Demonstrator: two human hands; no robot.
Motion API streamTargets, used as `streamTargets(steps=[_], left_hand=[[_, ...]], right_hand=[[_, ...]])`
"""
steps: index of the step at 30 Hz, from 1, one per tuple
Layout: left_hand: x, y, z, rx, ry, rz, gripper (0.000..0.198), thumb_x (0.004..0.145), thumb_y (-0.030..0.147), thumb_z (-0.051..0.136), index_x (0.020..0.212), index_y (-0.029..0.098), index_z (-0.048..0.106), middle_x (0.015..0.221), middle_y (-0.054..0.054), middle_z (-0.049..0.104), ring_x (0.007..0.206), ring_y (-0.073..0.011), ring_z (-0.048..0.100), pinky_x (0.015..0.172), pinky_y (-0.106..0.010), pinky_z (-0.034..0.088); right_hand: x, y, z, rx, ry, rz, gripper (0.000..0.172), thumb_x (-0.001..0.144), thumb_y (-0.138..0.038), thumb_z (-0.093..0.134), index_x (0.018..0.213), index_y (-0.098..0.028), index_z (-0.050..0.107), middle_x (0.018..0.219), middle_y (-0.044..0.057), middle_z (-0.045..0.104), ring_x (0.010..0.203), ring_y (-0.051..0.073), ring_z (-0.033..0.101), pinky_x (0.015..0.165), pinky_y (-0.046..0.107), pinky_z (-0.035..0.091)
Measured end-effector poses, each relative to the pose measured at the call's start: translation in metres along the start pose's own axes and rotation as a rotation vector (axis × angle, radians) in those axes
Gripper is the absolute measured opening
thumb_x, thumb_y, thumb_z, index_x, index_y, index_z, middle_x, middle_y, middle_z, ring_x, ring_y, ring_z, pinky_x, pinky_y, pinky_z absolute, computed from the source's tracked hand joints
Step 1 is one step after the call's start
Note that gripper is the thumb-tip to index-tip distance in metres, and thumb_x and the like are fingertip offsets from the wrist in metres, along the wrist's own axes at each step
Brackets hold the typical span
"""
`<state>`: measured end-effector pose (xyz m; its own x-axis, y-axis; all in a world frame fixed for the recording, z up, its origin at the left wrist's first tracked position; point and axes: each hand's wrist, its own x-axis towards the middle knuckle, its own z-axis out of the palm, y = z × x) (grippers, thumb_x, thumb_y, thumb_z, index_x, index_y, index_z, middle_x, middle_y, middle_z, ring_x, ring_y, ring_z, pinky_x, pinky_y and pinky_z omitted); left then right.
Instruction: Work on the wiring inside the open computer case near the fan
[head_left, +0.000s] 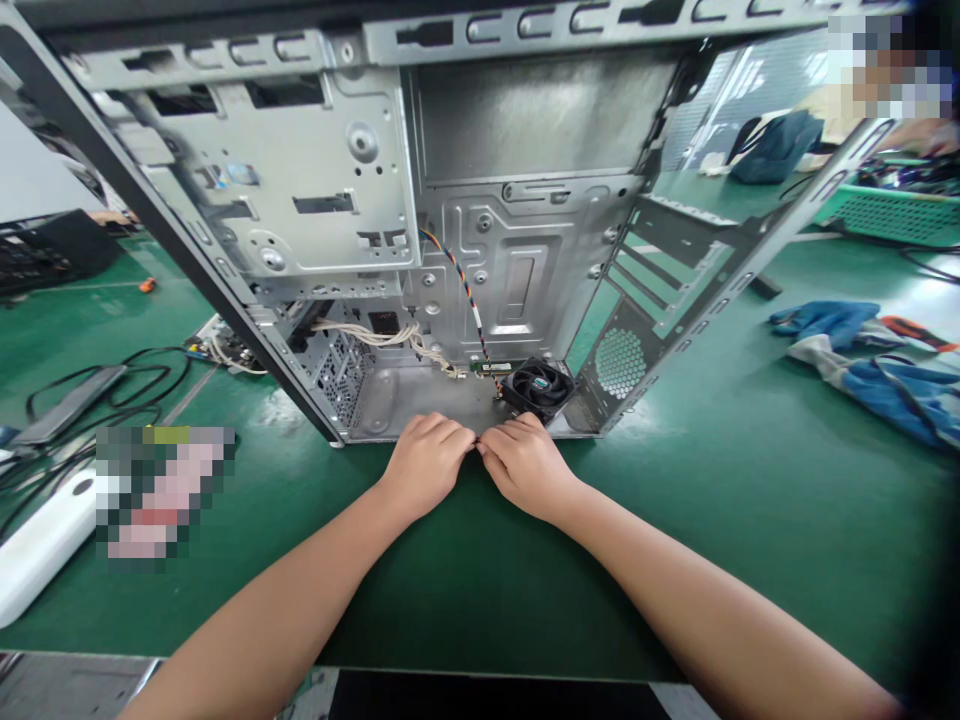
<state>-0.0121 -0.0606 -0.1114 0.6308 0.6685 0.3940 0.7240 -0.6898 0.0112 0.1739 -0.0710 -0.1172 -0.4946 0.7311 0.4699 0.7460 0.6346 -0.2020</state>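
Note:
An open, empty metal computer case point(525, 200) stands on the green table point(712, 500) in front of me. Inside it lie a small black fan point(538, 385), a multicoloured wire point(461, 285) and a bundle of white cables point(390, 338). My left hand point(426, 462) and my right hand point(526, 465) rest side by side at the case's near bottom edge, fingers curled and meeting in a pinch between them. Whatever they pinch is too small to make out. The right hand is just in front of the fan.
Black cables point(112, 385) and a white device point(41, 545) lie at the left. Blue cloth point(870, 365) lies at the right, with a green basket point(892, 210) and another person behind it. A dark bag point(776, 145) sits at the far right.

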Motion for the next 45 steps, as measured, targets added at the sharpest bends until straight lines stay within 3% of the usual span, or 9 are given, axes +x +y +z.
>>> streamTargets(steps=[26, 45], left_hand=[[-0.0003, 0.0006, 0.0000, -0.028, 0.064, -0.007, 0.024, 0.097, 0.021, 0.044, 0.081, 0.017, 0.061, 0.078, -0.004, 0.059, 0.075, -0.0162, 0.053, 0.073, -0.030, 0.040], [0.0011, 0.0014, -0.0025, 0.097, 0.074, 0.009, 0.024, 0.096, 0.022, 0.048, 0.075, 0.019, 0.060, 0.069, -0.001, 0.059, 0.071, -0.0166, 0.051, 0.067, -0.032, 0.033]], right_hand=[[-0.0001, 0.0010, 0.0011, -0.022, -0.012, -0.014, 0.025, 0.092, -0.017, 0.040, 0.071, -0.017, 0.054, 0.066, 0.002, 0.060, 0.063, 0.014, 0.049, 0.074, 0.030, 0.025], [0.0002, -0.0006, 0.0008, -0.013, 0.000, -0.005, 0.024, 0.091, -0.016, 0.042, 0.069, -0.017, 0.052, 0.064, 0.002, 0.060, 0.062, 0.013, 0.050, 0.073, 0.030, 0.025]])
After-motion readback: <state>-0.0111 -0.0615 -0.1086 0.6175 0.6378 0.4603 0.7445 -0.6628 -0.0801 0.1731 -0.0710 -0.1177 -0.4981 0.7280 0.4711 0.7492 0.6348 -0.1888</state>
